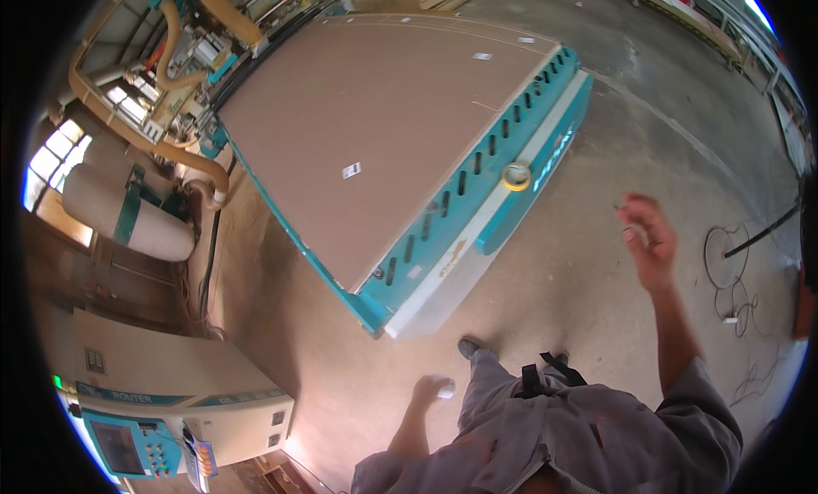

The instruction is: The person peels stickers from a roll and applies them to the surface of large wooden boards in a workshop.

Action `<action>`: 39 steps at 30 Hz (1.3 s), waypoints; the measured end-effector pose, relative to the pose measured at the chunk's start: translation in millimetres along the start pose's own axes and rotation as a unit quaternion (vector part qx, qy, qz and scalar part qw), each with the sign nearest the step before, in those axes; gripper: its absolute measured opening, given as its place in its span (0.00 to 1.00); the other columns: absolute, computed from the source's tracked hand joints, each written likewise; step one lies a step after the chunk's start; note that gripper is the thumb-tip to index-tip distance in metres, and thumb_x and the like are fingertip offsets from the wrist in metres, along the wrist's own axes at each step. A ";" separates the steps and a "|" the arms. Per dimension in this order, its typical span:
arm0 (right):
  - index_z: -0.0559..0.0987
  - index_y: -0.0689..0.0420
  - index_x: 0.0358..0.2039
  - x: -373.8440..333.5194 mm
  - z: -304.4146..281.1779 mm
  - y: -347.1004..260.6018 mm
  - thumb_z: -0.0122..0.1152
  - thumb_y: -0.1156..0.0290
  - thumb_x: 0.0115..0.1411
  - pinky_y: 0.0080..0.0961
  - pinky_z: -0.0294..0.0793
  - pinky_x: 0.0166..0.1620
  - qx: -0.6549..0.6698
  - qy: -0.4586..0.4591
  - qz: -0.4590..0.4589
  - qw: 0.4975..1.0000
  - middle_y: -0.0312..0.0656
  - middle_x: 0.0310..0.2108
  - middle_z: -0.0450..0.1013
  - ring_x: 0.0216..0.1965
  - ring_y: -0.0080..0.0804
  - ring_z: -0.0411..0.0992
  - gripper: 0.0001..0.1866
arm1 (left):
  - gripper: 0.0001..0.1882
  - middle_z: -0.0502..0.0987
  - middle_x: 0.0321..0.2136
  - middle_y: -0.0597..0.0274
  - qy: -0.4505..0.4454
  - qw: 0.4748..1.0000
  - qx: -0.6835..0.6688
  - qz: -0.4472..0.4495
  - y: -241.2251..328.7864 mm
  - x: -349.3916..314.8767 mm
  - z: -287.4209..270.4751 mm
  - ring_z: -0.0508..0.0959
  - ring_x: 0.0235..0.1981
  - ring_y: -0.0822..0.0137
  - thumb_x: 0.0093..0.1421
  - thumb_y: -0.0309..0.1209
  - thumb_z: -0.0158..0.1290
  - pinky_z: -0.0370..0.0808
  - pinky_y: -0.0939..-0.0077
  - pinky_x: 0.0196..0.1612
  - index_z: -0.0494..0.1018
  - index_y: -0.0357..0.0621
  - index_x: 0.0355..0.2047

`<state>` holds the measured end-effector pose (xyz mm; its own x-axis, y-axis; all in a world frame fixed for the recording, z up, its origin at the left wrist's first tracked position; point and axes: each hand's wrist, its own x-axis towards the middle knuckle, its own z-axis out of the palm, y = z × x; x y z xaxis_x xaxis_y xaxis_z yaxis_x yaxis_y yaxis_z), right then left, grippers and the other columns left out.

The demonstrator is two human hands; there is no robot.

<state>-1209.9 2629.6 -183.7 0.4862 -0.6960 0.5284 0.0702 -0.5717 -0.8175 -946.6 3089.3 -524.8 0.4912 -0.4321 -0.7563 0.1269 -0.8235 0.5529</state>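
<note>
My left hand (426,388) hangs low by my left thigh, its fingers partly hidden and overexposed, closed about a small white thing (446,388) whose kind I cannot make out. Out to the right, over the bare floor, my right hand (651,240) is raised with thumb and fingers bent but apart; nothing is plainly held in it. In front of me lies a large brown board (341,110) on a teal machine bed (366,306). Small white labels (352,170) are spread on the board. A yellow roll of tape (516,177) rests on the bed's pale front rail.
A router control cabinet (187,358) with a screen and button panel (132,447) stands at the lower left. Hoses (204,166) and a dust collector bag (162,230) are at the far left. Loose cables (741,315) lie on the floor at the right.
</note>
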 end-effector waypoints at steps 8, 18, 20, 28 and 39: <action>0.68 0.64 0.54 -31.1 -235.6 -165.7 0.63 0.58 0.60 0.35 0.67 0.51 -0.151 0.078 -0.270 0.948 0.53 0.49 0.70 0.46 0.36 0.68 0.29 | 0.26 0.81 0.29 0.47 -0.056 0.934 0.291 0.198 42.6 -6.2 160.2 0.81 0.26 0.54 0.48 0.51 0.63 0.76 0.64 0.30 0.81 0.38 0.33; 0.70 0.63 0.51 -135.5 -375.6 -301.3 0.63 0.61 0.59 0.34 0.69 0.48 -0.514 0.085 -0.314 0.794 0.51 0.46 0.70 0.43 0.37 0.69 0.25 | 0.25 0.80 0.28 0.46 -0.145 0.944 0.250 0.161 190.8 71.1 261.4 0.81 0.26 0.57 0.45 0.41 0.69 0.78 0.60 0.25 0.77 0.29 0.33; 0.70 0.63 0.50 -138.9 -387.6 -311.1 0.63 0.62 0.59 0.34 0.69 0.47 -0.554 0.093 -0.298 0.772 0.51 0.45 0.70 0.43 0.37 0.70 0.24 | 0.24 0.80 0.28 0.47 -0.143 0.945 0.247 0.158 219.8 97.7 291.7 0.81 0.26 0.58 0.45 0.37 0.69 0.79 0.60 0.24 0.76 0.29 0.34; 0.72 0.62 0.47 -70.2 -447.9 -325.3 0.64 0.65 0.57 0.33 0.71 0.44 -0.680 0.097 -0.264 0.677 0.50 0.43 0.70 0.40 0.37 0.70 0.21 | 0.21 0.80 0.31 0.57 -0.374 0.879 0.267 0.128 317.4 152.6 413.9 0.78 0.23 0.67 0.54 0.33 0.64 0.75 0.70 0.21 0.73 0.33 0.44; 0.74 0.61 0.43 55.1 -543.0 -196.4 0.64 0.68 0.56 0.31 0.73 0.41 -0.685 0.093 -0.282 0.665 0.48 0.39 0.71 0.37 0.38 0.72 0.17 | 0.15 0.80 0.32 0.63 -0.278 0.912 0.131 0.271 553.5 110.1 526.0 0.79 0.26 0.71 0.55 0.33 0.63 0.70 0.79 0.19 0.74 0.42 0.39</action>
<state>-1669.9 2467.5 130.4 0.5934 -0.1724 0.7862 -0.7264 -0.5354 0.4309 -1275.6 2392.6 -485.9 -0.1008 -0.8614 -0.4979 -0.2507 -0.4623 0.8505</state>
